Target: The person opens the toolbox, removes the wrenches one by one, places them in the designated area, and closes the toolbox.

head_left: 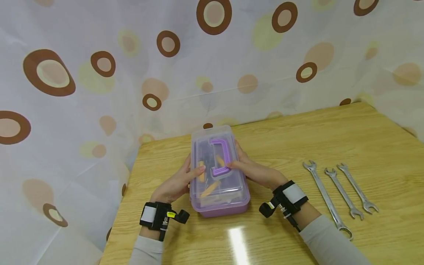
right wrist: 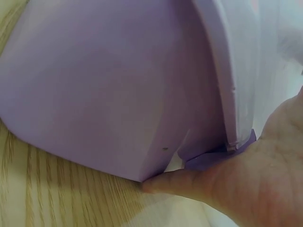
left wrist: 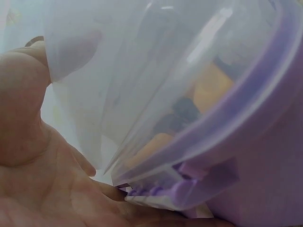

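Note:
A purple plastic toolbox (head_left: 226, 210) with a see-through lid (head_left: 230, 187) stands between both hands, its lid down. A purple folding handle (head_left: 227, 152) lies flat on top. Through the lid show several orange-handled tools (head_left: 210, 188), their kind blurred. My left hand (head_left: 175, 186) grips the left side, thumb over the lid; a purple latch (left wrist: 165, 191) is close to its fingers in the left wrist view. My right hand (head_left: 260, 173) holds the right side, thumb near the handle. In the right wrist view a finger reaches the bottom edge of the purple wall (right wrist: 109, 94).
On the wooden table (head_left: 281, 143), right of the box, lie a long combination wrench (head_left: 326, 195) and two shorter open-ended wrenches, one (head_left: 344, 193) beside the other (head_left: 357, 187). A curtain with circles (head_left: 205, 66) hangs behind the table and along its left side.

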The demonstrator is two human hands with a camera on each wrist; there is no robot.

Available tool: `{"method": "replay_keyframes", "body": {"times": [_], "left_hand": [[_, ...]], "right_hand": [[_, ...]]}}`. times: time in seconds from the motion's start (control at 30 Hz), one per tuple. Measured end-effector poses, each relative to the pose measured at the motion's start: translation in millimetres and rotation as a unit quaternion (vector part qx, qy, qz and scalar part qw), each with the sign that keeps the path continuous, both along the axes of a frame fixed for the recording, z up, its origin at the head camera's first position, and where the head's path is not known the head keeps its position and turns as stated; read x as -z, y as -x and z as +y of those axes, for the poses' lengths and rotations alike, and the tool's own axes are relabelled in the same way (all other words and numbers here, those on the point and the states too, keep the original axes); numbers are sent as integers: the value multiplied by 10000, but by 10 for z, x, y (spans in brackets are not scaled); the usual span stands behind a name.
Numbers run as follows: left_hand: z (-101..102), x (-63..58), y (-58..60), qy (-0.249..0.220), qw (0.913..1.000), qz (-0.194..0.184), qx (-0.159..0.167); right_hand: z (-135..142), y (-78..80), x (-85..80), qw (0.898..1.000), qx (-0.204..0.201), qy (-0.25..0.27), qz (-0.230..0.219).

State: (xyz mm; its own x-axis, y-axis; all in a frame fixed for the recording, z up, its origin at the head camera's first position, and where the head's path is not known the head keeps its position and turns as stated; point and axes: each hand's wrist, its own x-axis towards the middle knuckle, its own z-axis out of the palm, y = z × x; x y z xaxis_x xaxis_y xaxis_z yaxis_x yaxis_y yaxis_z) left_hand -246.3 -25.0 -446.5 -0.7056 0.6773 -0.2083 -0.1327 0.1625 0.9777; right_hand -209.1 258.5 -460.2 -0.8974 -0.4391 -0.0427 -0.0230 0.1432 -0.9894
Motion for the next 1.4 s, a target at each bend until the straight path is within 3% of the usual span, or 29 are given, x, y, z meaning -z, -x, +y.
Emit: {"method": "replay_keyframes", "body": {"times": [0.37,0.83,1.4], "left_hand": [[-121,1,-27,63,9999,3,-152],[-280,32,-35,-148,9998,40,-90],[-417,55,-71,-332,9991,-72,-251]], "right_hand": [[-117,11,6,9999,20,-63,83],[-271,39,18,9993,-36,-108,360],[-433,68,34,9991,175,-305,233]]}}
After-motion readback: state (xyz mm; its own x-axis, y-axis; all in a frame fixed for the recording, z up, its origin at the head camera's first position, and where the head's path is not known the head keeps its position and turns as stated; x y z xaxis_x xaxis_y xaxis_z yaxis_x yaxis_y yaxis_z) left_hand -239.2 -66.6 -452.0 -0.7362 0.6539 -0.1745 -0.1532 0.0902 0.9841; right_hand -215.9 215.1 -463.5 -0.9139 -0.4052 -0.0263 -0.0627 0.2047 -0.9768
